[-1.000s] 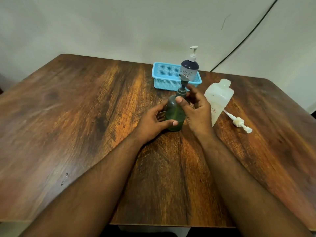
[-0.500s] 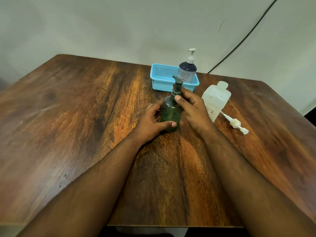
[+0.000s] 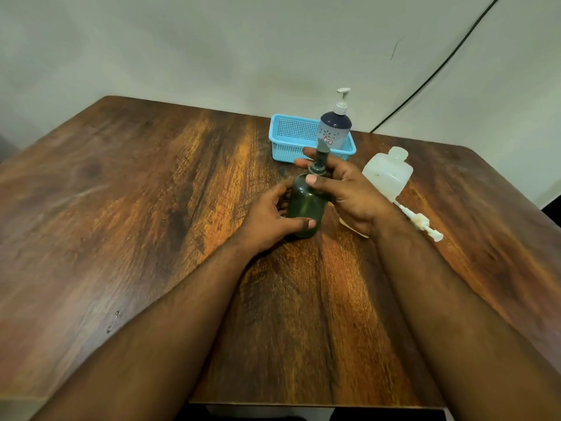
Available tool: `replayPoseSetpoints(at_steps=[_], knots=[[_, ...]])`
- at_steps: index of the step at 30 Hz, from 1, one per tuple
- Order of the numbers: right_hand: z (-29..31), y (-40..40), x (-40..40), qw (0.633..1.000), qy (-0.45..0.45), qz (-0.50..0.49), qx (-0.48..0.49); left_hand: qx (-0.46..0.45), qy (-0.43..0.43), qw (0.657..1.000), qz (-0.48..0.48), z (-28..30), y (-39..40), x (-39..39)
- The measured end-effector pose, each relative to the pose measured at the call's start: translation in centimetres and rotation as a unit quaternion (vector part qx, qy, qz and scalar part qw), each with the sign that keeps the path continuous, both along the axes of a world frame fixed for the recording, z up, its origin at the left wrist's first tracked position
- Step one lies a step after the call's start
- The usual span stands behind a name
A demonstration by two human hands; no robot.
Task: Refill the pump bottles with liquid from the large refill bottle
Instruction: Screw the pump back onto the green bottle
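Note:
A dark green pump bottle [image 3: 305, 205] stands upright in the middle of the wooden table [image 3: 121, 214]. My left hand [image 3: 270, 217] grips its body from the left. My right hand [image 3: 346, 192] curls round the grey pump collar [image 3: 317, 169] at its neck, thumb in front, fingers behind. A translucent white refill bottle [image 3: 387, 174] with no cap stands just right of my right hand. Its white pump head [image 3: 422, 221] lies on the table beside it. A dark blue pump bottle [image 3: 335, 129] with a white pump stands in a light blue basket [image 3: 291, 141].
The basket sits at the table's far edge near a pale wall. A black cable [image 3: 440, 65] runs down the wall at the right. The table's near edge [image 3: 303, 404] lies below my forearms.
My right hand has shifted its hold round the green bottle's pump collar, fingers now reaching further behind the nozzle. The left hand keeps its grip on the bottle's body.

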State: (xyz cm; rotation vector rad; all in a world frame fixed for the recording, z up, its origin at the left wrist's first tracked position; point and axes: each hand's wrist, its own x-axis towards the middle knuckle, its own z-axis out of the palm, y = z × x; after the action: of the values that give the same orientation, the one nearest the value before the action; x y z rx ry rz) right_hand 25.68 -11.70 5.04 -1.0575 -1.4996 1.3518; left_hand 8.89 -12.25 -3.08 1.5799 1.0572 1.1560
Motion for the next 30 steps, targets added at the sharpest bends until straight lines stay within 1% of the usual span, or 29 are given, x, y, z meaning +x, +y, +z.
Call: replayPoseSetpoints(at_steps=[1, 3, 7, 10, 11, 14, 16, 18, 20, 22, 24, 25, 27, 30], knots=[[0.2, 0.1, 0.3, 1.0, 0.011, 0.026, -0.013, -0.005, 0.0, 1.0, -0.006, 0.1, 0.1, -0.2], [0.4, 0.2, 0.5, 1.0, 0.0, 0.029, -0.007, -0.012, 0.004, 1.0, -0.014, 0.3, 0.1, -0.4], [-0.4, -0.2, -0.4, 0.997, -0.02, -0.045, 0.051, -0.011, 0.011, 1.0, -0.011, 0.4, -0.2, -0.4], [-1.3, -0.8, -1.3, 0.991, 0.005, -0.107, 0.075, 0.008, 0.024, 1.0, 0.006, 0.5, -0.5, -0.1], [-1.6, -0.9, -1.6, 0.988, 0.001, -0.127, 0.087, 0.016, 0.027, 0.999, 0.012, 0.4, -0.6, 0.0], [-2.2, -1.4, -2.9, 0.971, -0.033, -0.198, 0.132, 0.037, 0.033, 0.998, 0.025, 0.5, -0.8, 0.2], [-2.5, -1.7, -3.5, 0.958, -0.057, -0.227, 0.168, 0.043, 0.041, 0.998, 0.03, 0.5, -0.9, 0.2], [-2.3, -1.5, -3.4, 0.962, -0.046, -0.217, 0.16, 0.025, 0.035, 0.999, 0.028, 0.5, -0.8, 0.0], [-1.9, -0.9, -2.6, 0.979, 0.002, -0.174, 0.104, -0.007, 0.024, 1.0, 0.019, 0.5, -0.6, -0.3], [-1.4, -0.4, -1.7, 0.991, 0.004, -0.121, 0.061, -0.031, 0.015, 0.999, -0.005, 0.6, -0.2, -0.6], [-1.4, -0.3, -1.6, 0.995, -0.002, -0.076, 0.058, -0.05, 0.006, 0.998, -0.032, 0.7, 0.1, -1.0], [-1.6, -0.5, -1.8, 0.996, 0.015, -0.067, 0.06, -0.053, 0.006, 0.998, -0.042, 0.8, 0.2, -1.1], [-2.0, -0.9, -2.5, 0.993, 0.05, -0.088, 0.063, -0.052, 0.013, 0.998, -0.043, 0.9, 0.0, -1.1], [-2.9, -1.3, -3.3, 0.982, 0.019, -0.153, 0.109, -0.035, 0.034, 0.999, -0.008, 0.7, -0.3, -0.8]])
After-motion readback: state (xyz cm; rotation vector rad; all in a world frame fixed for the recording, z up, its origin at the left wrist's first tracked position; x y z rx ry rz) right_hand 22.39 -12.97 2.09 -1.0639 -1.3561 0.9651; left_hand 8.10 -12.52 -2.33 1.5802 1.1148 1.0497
